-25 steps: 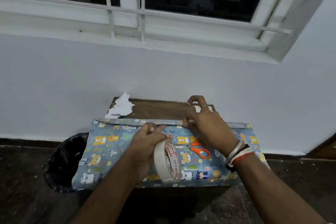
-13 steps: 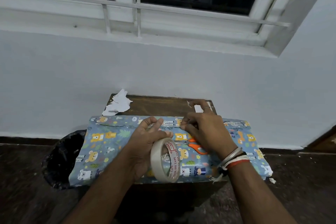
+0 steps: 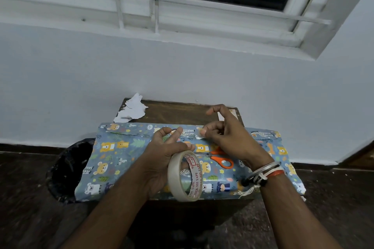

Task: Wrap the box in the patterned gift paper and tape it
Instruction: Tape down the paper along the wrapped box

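Seam: where the gift paper [image 3: 129, 153] overlaps along the box's far top edge on the wooden table [image 3: 178, 112], a clear tape strip [image 3: 195, 137] lies across it.
Right hand [image 3: 228, 137]: fingertips pinching the strip's end — press it flat, smooth outward.
Left hand [image 3: 162, 155]: fingers hooked through the tape roll [image 3: 185, 176], thumb steadying paper.
Scissors [image 3: 219, 158]: resting on top — cut close.

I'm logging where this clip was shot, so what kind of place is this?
Probably a room in a home, not a workshop: a barred window above a painted wall, a small wooden table and a bin.
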`<action>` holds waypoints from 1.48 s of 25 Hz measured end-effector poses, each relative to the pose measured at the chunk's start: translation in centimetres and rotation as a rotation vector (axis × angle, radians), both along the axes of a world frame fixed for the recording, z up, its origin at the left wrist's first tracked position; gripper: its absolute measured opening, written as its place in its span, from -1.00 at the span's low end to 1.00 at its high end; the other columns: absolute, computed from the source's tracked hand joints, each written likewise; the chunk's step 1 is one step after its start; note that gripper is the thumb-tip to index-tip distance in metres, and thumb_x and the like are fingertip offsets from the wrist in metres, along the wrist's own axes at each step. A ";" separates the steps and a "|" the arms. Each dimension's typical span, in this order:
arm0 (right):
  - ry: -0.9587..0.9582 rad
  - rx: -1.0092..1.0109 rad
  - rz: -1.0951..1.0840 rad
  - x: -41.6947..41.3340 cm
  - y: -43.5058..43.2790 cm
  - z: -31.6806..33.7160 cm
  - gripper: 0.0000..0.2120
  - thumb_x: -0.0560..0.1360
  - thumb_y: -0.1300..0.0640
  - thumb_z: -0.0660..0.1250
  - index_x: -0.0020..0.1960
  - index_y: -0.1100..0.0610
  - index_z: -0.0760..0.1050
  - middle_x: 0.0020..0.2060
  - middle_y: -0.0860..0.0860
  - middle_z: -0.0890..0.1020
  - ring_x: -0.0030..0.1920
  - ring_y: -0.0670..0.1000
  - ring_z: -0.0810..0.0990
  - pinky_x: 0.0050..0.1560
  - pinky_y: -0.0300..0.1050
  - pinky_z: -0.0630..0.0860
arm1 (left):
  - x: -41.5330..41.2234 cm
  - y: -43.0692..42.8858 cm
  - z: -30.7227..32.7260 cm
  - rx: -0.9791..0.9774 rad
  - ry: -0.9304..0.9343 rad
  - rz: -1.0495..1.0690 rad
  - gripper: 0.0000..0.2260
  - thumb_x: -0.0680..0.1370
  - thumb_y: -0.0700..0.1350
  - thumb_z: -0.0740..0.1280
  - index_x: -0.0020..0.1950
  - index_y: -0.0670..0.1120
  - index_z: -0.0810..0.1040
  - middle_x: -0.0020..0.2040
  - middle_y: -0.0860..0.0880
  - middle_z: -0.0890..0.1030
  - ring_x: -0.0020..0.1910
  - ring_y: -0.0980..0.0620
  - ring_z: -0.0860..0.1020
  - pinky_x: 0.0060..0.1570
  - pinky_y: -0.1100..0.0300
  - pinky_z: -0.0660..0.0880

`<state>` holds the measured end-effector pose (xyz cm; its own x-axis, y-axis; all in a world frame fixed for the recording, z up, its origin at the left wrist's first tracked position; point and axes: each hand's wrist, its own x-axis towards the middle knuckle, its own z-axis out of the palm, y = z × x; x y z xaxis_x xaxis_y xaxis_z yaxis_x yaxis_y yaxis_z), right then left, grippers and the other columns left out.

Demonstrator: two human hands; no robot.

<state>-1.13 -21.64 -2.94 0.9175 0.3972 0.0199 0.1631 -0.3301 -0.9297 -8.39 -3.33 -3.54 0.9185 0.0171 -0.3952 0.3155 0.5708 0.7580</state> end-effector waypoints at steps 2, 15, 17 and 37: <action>0.006 -0.038 0.035 0.0 0.3 0.3 -0.61 0.58 0.20 0.44 0.26 -0.08 0.34 -0.18 0.07 0.72 -0.19 -0.05 0.64 -0.18 -0.14 0.57 | 0.0 0.1 -0.1 0.000 -0.001 -0.007 -0.46 0.51 -0.44 0.39 0.35 -0.04 0.30 0.46 -0.01 0.49 -0.14 -0.03 0.74 -0.02 -0.20 0.61; -0.284 -0.395 -0.006 0.7 2.1 -0.8 -0.58 0.56 0.16 0.45 0.23 -0.06 0.27 -0.27 -0.02 0.68 -0.37 -0.13 0.63 -0.33 -0.28 0.52 | 0.0 0.0 0.1 0.014 0.014 0.003 -0.42 0.50 -0.44 0.40 0.38 -0.03 0.27 0.46 0.00 0.50 -0.13 -0.07 0.73 -0.02 -0.18 0.62; -0.324 -0.419 -0.053 0.8 2.2 -1.0 -0.56 0.52 0.16 0.49 0.18 -0.03 0.26 -0.28 -0.03 0.66 -0.38 -0.14 0.61 -0.36 -0.32 0.48 | 0.0 -0.1 0.2 0.018 0.020 0.000 -0.42 0.51 -0.44 0.39 0.39 -0.03 0.26 0.47 0.00 0.49 -0.14 -0.06 0.74 -0.01 -0.19 0.62; 0.033 0.033 0.040 -0.7 2.0 2.5 -0.81 0.70 0.13 0.25 0.13 0.12 0.64 -0.16 0.06 0.69 -0.17 -0.03 0.67 0.03 -0.06 0.67 | -0.1 0.9 0.8 0.110 -0.194 0.062 -0.36 0.25 -0.38 0.58 0.13 0.02 0.33 0.27 -0.16 0.65 -0.03 -0.13 0.71 0.03 -0.11 0.63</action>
